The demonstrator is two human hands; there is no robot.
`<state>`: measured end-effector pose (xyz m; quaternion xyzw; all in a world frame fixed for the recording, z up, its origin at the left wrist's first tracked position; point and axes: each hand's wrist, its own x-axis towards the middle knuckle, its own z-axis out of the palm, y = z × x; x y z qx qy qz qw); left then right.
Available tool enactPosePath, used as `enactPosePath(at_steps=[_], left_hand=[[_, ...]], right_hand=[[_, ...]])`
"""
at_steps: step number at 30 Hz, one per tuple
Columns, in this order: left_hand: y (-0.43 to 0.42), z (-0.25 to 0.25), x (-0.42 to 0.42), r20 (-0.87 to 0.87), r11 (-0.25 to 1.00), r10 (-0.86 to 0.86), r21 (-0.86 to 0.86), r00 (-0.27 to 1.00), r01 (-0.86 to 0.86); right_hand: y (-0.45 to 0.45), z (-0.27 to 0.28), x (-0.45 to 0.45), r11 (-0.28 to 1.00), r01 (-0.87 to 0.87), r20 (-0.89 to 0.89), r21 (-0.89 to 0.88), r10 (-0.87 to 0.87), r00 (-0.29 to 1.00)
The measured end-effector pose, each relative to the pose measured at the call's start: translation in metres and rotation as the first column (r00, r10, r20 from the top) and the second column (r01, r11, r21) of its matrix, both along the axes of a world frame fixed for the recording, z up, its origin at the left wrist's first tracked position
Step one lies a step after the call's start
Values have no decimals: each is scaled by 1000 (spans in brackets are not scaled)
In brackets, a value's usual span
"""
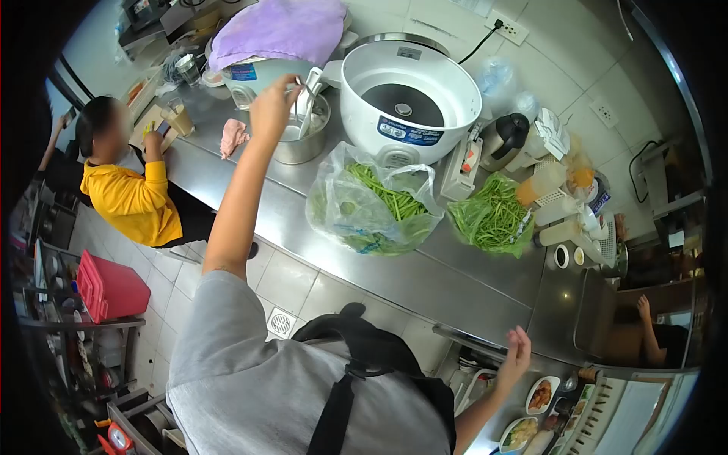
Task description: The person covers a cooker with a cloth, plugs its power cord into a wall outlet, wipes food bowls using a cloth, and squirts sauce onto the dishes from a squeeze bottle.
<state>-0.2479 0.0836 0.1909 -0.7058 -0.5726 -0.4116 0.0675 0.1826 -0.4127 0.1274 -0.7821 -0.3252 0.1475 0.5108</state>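
My left hand [274, 98] reaches out over a metal pot [300, 148] on the steel counter. Its fingers are closed at the top of a thin metal utensil [296, 106] that stands in the pot; the lower end is hidden. A white plastic handle [311, 85] also sticks up from the pot. A crumpled pink cloth [233, 137] lies just left of it. My right hand [517, 354] hangs in the air off the counter's front edge, fingers loosely bent and holding nothing, nearest to a plate of food [541, 396].
A large white rice cooker [409, 135] without its lid stands at the back. Bags of green vegetables [364, 201] [497, 220] sit in front and to the right. A purple cloth [277, 34] covers another cooker. A person in a yellow top [129, 193] sits at left.
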Motion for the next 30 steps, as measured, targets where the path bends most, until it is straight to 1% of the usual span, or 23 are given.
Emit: enactPosePath(at_steps=[2,4,6,7,8,9,10,11,12,13,14,15,16,17,18,19,21,22,24,26,28,29,30], left_hand=[[-17,23,-12,124,1000,9,15,992,-10],[-34,21,-18,81,1000,-8,6,997,8],[-53,14,-14,22,998,-45,-35,999,46],[-61,7,-12,-18,994,-81,-73,997,79],[-63,-4,-10,-8,995,-103,-15,995,103],[-78,0,0,-94,980,-118,152,989,132],[-94,9,14,-120,936,-228,246,966,251],[-122,21,36,-144,903,-294,283,945,324],[-140,23,52,-179,847,-384,322,906,423],[-157,22,68,-208,766,-513,327,833,554],[-172,17,84,-233,691,-589,351,774,632],[-185,14,109,-228,567,-721,349,654,746],[-202,7,128,-224,444,-816,348,533,826],[-219,1,141,-221,328,-882,347,416,879],[-233,-11,157,-216,239,-926,301,311,923],[-254,-20,179,-213,156,-954,252,212,955],[-297,-36,213,-201,-8,-979,221,38,975],[-318,-41,229,-167,-38,-986,196,-5,980],[-355,-40,251,-71,-104,-993,146,-94,984],[-385,-33,267,53,-166,-984,93,-171,982],[-403,-42,286,80,-203,-975,32,-205,979],[-413,-49,295,96,-220,-971,1,-219,976],[-423,-58,303,115,-233,-967,-35,-227,972]], right_hand=[[31,6,-25,990,-141,-120,13,141,983],[57,-10,-44,977,-203,-262,62,212,942],[79,-26,-66,948,-294,-454,120,316,834],[91,-20,-81,915,-390,-549,102,378,745],[100,-23,-95,884,-438,-568,162,447,691],[106,-12,-110,864,-475,-607,166,469,642],[116,-7,-120,849,-481,-646,218,495,581],[122,-3,-126,822,-505,-681,263,529,506],[130,4,-132,796,-480,-716,369,573,398],[134,7,-139,779,-435,-736,452,601,310],[136,20,-145,778,-362,-762,513,607,224],[136,33,-148,759,-298,-766,578,631,123],[133,36,-146,747,-203,-751,633,656,69],[132,38,-145,719,-119,-724,685,690,5],[131,35,-145,685,-44,-686,727,724,-64],[119,25,-136,720,24,-720,693,694,-10],[94,0,-111,768,154,-782,622,618,77],[62,28,-105,778,202,-803,595,567,184],[7,15,-80,805,198,-811,560,484,327],[-62,16,-47,892,269,-825,364,175,538],[-148,18,-9,889,346,-790,298,27,612],[-189,29,1,863,497,-628,-96,-440,642],[-228,37,16,785,585,-370,-204,-615,696]])
